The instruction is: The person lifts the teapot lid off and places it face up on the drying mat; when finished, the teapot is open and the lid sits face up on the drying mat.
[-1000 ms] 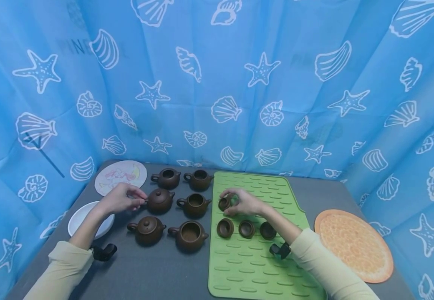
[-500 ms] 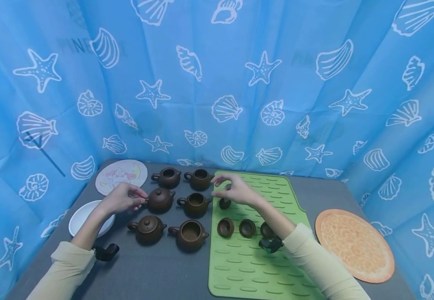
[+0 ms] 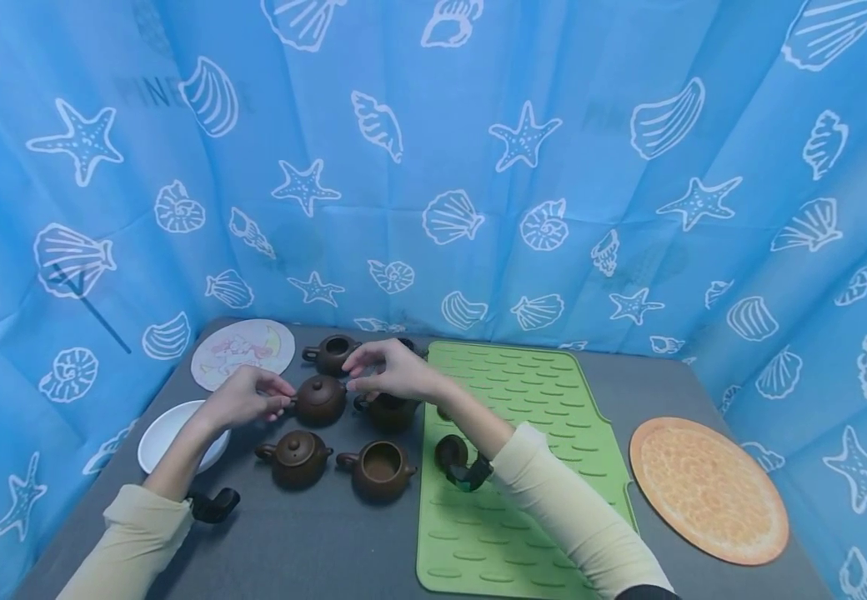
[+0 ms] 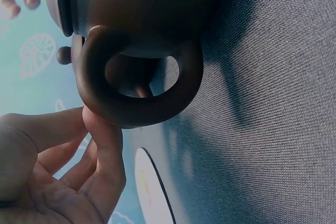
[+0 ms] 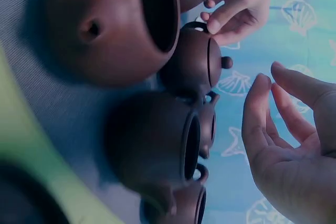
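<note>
My left hand point(image 3: 246, 398) pinches the handle of a dark brown lidded teapot point(image 3: 319, 400), which stands on the grey table. The right wrist view shows that grip from the far side, the thumb on the handle. My right hand point(image 3: 396, 371) hovers just right of this teapot, its fingers loosely bent and nothing between them. Below it a lidless teapot point(image 3: 391, 414) is partly hidden. Nearer me stand another lidded teapot point(image 3: 296, 460), large in the left wrist view, and a lidless one point(image 3: 379, 472). At the back is a further lidless teapot point(image 3: 333, 354).
On the right a green ridged mat point(image 3: 538, 375) bears small brown round pieces point(image 3: 451, 452), mostly behind my right arm. A white bowl point(image 3: 159, 433) and a pink round mat point(image 3: 242, 350) lie left. An orange-slice placemat point(image 3: 707, 492) is far right. A blue curtain point(image 3: 403, 167) hangs behind.
My right hand has let go of a small brown round piece on the green mat and moved left over the teapots. My left hand keeps its place at the handle.
</note>
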Available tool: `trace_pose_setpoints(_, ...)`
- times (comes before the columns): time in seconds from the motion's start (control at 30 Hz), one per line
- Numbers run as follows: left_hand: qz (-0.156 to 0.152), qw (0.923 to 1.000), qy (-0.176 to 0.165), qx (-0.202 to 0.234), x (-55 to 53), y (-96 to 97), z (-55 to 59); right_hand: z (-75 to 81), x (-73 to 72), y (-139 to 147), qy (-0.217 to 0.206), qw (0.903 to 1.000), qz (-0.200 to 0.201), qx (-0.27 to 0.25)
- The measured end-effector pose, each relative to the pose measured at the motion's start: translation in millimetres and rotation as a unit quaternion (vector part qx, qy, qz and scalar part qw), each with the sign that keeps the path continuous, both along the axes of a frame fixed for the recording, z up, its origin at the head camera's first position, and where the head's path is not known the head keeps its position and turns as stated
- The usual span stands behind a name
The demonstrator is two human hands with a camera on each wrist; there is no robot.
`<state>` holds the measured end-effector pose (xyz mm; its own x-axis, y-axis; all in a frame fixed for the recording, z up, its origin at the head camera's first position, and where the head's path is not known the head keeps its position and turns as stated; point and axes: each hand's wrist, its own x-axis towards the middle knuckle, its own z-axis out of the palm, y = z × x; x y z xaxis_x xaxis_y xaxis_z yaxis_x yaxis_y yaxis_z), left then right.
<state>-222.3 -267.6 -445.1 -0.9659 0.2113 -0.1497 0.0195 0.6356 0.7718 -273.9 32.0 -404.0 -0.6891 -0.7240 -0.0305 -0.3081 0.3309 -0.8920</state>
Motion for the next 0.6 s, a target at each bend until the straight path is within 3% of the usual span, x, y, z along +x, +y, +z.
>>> trace_pose_setpoints(0.37,-0.003,1.0,0.0,-0.004,-0.8,-0.4,1.2,-14.3,-9.9,-47.2,-0.058,0.9982,-0.012,0.005)
trace_pose_setpoints(0.6,-0.006,1.0,-0.003,-0.001,0.2,-0.5,1.3,-23.1,-10.2,-58.9,-0.054,0.9971,-0.044,0.03)
